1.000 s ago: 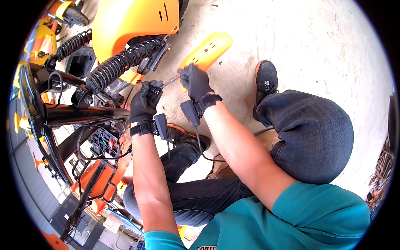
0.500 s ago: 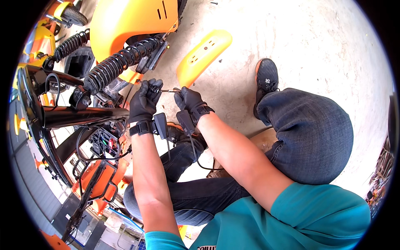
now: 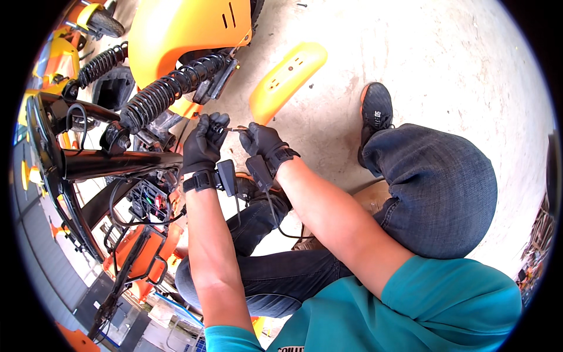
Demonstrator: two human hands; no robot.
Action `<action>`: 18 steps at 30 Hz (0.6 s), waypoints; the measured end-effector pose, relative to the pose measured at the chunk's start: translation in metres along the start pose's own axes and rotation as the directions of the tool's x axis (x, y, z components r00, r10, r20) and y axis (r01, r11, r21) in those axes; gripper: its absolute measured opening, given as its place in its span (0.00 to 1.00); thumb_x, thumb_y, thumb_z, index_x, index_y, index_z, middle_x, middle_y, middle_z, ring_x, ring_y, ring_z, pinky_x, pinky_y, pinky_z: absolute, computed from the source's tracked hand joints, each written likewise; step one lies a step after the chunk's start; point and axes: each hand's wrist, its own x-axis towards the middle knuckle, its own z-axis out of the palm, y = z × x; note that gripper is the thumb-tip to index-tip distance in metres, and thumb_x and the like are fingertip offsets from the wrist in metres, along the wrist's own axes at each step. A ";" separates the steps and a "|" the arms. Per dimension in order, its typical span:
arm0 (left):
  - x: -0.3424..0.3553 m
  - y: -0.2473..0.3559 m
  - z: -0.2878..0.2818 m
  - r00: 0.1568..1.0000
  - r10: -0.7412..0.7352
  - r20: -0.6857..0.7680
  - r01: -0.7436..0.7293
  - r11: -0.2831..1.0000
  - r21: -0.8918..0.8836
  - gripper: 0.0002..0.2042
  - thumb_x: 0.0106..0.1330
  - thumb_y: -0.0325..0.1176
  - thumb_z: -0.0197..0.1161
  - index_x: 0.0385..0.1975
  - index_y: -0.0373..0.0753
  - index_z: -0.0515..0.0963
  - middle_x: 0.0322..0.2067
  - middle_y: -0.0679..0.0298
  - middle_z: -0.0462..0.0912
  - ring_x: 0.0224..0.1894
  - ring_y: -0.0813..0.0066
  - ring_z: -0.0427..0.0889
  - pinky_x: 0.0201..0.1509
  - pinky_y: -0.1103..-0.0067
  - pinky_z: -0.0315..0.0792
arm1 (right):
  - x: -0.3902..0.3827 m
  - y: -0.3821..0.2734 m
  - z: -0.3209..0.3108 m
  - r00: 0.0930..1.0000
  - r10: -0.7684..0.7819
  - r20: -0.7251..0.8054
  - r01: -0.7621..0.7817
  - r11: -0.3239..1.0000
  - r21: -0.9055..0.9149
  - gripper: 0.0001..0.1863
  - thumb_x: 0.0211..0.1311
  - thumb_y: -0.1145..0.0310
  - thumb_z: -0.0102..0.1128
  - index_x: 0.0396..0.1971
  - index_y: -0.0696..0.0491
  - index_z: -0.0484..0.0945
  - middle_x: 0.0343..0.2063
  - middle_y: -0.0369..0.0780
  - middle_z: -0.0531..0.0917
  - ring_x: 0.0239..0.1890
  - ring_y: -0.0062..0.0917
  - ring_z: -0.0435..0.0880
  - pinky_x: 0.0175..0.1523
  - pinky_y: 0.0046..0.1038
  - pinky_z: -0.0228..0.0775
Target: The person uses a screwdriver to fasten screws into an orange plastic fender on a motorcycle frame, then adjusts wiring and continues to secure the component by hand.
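Observation:
Both my hands wear black gloves. My left hand (image 3: pixel 202 142) is closed, its curled fingers around a small dark piece (image 3: pixel 218 127). A short, thin metal rod (image 3: pixel 236 129) runs from that piece to my right hand (image 3: pixel 262 142), which is closed with fingertips pinching the rod's other end. The glove hides much of both ends, so I cannot tell the rod's exact kind. Just beyond my left hand are a yellow fender (image 3: pixel 176 38) and a black coil-spring shock absorber (image 3: pixel 167 94) of a partly dismantled vehicle.
A yellow slotted cover (image 3: pixel 287 79) lies on the pale concrete floor (image 3: pixel 434 70) beyond my right hand. Black frame tubes (image 3: pixel 120 164) and exposed wiring (image 3: pixel 149 202) stand close to my left. An orange panel (image 3: pixel 135 258) is lower left. Black boxes with cables hang at my wrists.
My right hand has moved slightly left toward my left hand, so less of the rod shows between them. My left hand stays nearly in place.

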 end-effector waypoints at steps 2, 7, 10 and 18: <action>0.001 0.002 0.004 1.000 -0.003 -0.011 0.003 1.000 0.017 0.14 0.66 0.39 0.52 0.44 0.36 0.72 0.42 0.56 0.79 0.48 0.64 0.77 0.51 0.71 0.72 | 0.006 -0.007 0.004 0.992 -0.122 0.029 0.124 0.991 -0.043 0.09 0.63 0.67 0.47 0.31 0.57 0.71 0.27 0.41 0.77 0.27 0.22 0.78 0.31 0.23 0.78; 0.008 -0.004 -0.008 0.992 0.044 -0.114 -0.030 0.992 0.119 0.12 0.65 0.40 0.54 0.39 0.37 0.74 0.38 0.61 0.81 0.42 0.68 0.80 0.46 0.74 0.74 | -0.020 -0.042 0.044 0.864 -0.445 0.233 0.502 0.784 -0.365 0.06 0.64 0.65 0.48 0.37 0.51 0.70 0.33 0.43 0.80 0.28 0.21 0.78 0.35 0.25 0.75; 0.006 -0.004 0.000 0.995 0.040 -0.094 -0.037 0.999 0.033 0.10 0.64 0.36 0.55 0.37 0.36 0.75 0.34 0.61 0.81 0.37 0.69 0.81 0.41 0.76 0.76 | -0.067 -0.060 0.089 0.581 -0.454 0.676 0.814 0.328 -0.479 0.07 0.60 0.66 0.51 0.34 0.52 0.73 0.30 0.39 0.81 0.30 0.23 0.80 0.35 0.24 0.74; 0.017 -0.004 -0.017 1.000 0.013 -0.016 -0.015 0.993 -0.114 0.10 0.64 0.35 0.55 0.38 0.36 0.74 0.36 0.60 0.80 0.39 0.67 0.80 0.44 0.73 0.75 | -0.101 0.006 0.115 0.345 -0.056 0.937 0.717 -0.629 -0.301 0.10 0.45 0.62 0.58 0.27 0.51 0.79 0.25 0.42 0.81 0.31 0.36 0.80 0.39 0.35 0.70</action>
